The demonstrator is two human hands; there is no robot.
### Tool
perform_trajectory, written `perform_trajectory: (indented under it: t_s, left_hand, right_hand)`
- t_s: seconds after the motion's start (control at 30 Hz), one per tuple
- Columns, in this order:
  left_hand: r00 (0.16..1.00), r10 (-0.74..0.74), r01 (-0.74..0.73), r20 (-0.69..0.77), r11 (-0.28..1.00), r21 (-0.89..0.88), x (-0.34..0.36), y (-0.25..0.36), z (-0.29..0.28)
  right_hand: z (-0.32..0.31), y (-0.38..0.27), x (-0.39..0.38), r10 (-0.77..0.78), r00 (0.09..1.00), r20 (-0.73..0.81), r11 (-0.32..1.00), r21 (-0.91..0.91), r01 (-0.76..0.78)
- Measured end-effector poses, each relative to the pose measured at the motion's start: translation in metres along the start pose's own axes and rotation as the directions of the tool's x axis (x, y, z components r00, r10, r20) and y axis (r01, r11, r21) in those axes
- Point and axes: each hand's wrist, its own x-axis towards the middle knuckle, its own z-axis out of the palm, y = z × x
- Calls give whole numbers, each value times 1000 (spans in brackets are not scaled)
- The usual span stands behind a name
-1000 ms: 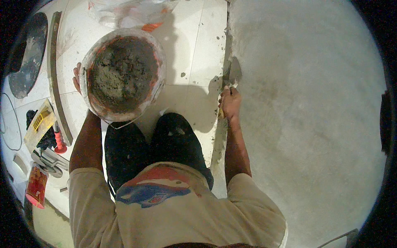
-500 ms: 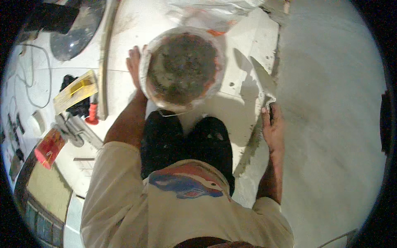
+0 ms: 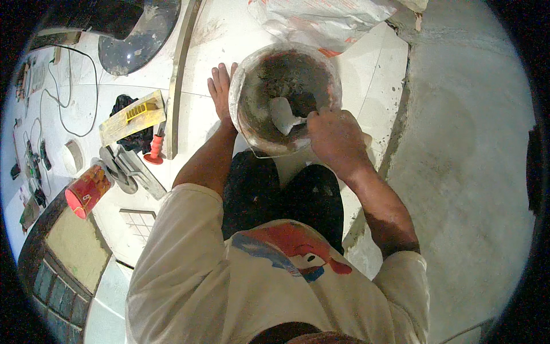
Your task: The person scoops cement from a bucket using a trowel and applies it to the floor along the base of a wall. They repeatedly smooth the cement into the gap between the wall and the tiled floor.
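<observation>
Right now the right hand (image 3: 335, 137) is closed around the handle of a small trowel (image 3: 285, 116). Its pale flat blade is down inside the bucket (image 3: 285, 97), lying on the dark grey wet mix (image 3: 286, 77). The hand sits over the near right edge of the bucket.

The left hand (image 3: 220, 89) is open, with its fingers spread and pointing away from the person. It lies flat against the left outside wall of the bucket. It does not wrap around anything.

So the round bucket sits between the two hands, on the white tiled floor (image 3: 223, 34), just in front of the person's knees (image 3: 281, 189) in dark trousers.

Behind the bucket lies a crumpled light sack (image 3: 321, 20). To the right is a big patch of bare grey cement floor (image 3: 464, 172). To the left a long straight board (image 3: 180, 74) lies on the tiles. Beside it are a yellow tool (image 3: 134, 116), a red-handled tool (image 3: 154, 148) and a red can (image 3: 87, 191) on its side. A thin cord (image 3: 69, 86) curls over the tiles further left.
</observation>
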Motion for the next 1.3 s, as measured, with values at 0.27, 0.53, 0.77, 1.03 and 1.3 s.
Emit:
perform_trajectory:
  t_s: [0.27, 0.53, 0.77, 1.03, 1.3]
  left_hand:
    - [999, -25, 25, 25, 1000, -14, 0, -5, 4]
    - [1000, -29, 29, 13, 999, -34, 2, -2, 2]
    - [996, -50, 48, 77, 999, 24, -2, 1, 1]
    - [999, -29, 28, 45, 999, 22, 4, 3, 5]
    - [986, -20, 29, -168, 999, 46, -16, -16, 56]
  right_hand:
    - [30, -2, -12, 42, 997, -66, 975, 219, -27]
    - [10, 14, 14, 155, 974, -164, 986, 86, -142]
    - [35, -3, 19, 102, 977, -185, 993, 86, -87]
    - [39, 2, 3, 139, 971, -195, 938, 342, -66]
    - [63, 28, -36, 227, 957, -178, 688, 725, -29]
